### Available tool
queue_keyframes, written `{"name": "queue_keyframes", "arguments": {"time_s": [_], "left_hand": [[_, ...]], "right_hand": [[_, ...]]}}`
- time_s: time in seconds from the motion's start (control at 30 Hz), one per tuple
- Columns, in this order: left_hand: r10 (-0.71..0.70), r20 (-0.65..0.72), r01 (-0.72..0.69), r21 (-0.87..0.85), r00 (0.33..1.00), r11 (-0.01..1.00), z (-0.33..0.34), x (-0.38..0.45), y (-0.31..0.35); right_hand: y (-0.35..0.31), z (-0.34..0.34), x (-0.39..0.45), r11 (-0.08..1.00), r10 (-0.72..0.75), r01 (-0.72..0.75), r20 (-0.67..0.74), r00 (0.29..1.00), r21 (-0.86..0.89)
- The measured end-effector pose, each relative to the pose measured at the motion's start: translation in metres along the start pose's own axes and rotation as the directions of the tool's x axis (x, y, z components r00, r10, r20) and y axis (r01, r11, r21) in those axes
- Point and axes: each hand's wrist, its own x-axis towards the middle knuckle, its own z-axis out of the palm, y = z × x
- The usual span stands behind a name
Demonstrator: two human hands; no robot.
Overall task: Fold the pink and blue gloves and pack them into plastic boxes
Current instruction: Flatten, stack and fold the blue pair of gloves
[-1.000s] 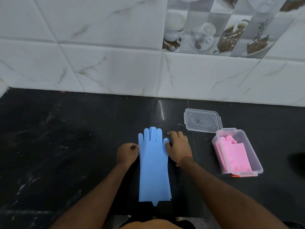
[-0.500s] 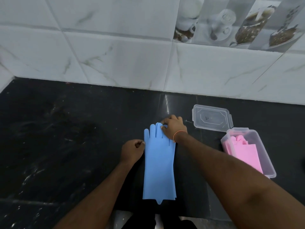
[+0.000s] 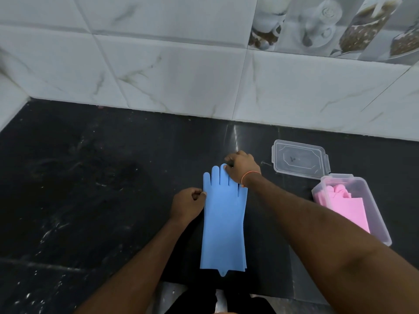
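Left hand: my left hand (image 3: 187, 203) sat curled at the left edge of the flat blue rubber glove (image 3: 223, 220), just below the little finger, thumb and forefinger pinching that edge. The forearm ran up from the lower left.
Right hand: my right hand (image 3: 241, 169) reached across the blue glove's fingertips, wrist crossing its right side. The fingers were bent down onto the tips; I read the grip as closed on them, though the knuckles hid the contact itself. A thin orange band (image 3: 247, 176) circled the wrist.
Blue glove: it lay lengthwise on the black stone counter (image 3: 90, 189), fingers toward the tiled wall (image 3: 181, 75), cuff toward me.
Pink gloves: the folded pink rubber gloves (image 3: 344, 206) were inside the clear plastic box (image 3: 378, 223) to the right, well apart from my hands.
Lid: the clear plastic lid (image 3: 299, 158) lay flat just behind the box.
Change: a second earlier my right hand rested beside the glove's right edge near the thumb; half a second ago it had moved up to the fingertips, and it stayed there. The left-hand pinch had not changed.
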Motion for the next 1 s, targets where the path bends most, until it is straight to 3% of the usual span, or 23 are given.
{"name": "queue_keyframes", "arguments": {"time_s": [0.2, 0.3, 0.47, 0.6, 1.0], "left_hand": [[-0.029, 0.083, 0.026, 0.036, 0.996, 0.999, 0.006, -0.042, -0.025], [-0.045, 0.115, 0.041, 0.037, 0.992, 0.998, 0.008, -0.063, -0.039], [-0.057, 0.16, 0.046, 0.072, 0.986, 0.996, 0.009, -0.088, -0.051], [-0.029, 0.141, 0.017, 0.088, 0.99, 0.996, 0.008, -0.105, -0.051], [0.004, 0.111, -0.013, 0.079, 0.994, 0.997, 0.015, -0.113, -0.05]], "right_hand": [[0.022, 0.018, -0.049, 0.952, 0.154, -0.105, -0.151, 0.976, 0.288], [0.033, 0.029, -0.097, 0.912, 0.23, -0.173, -0.115, 0.966, 0.371], [0.047, 0.044, -0.188, 0.874, 0.315, -0.297, 0.018, 0.949, 0.385], [0.056, 0.06, -0.231, 0.903, 0.287, -0.334, 0.2, 0.937, 0.268], [0.056, 0.069, -0.242, 0.929, 0.267, -0.298, 0.162, 0.95, 0.218]]}}
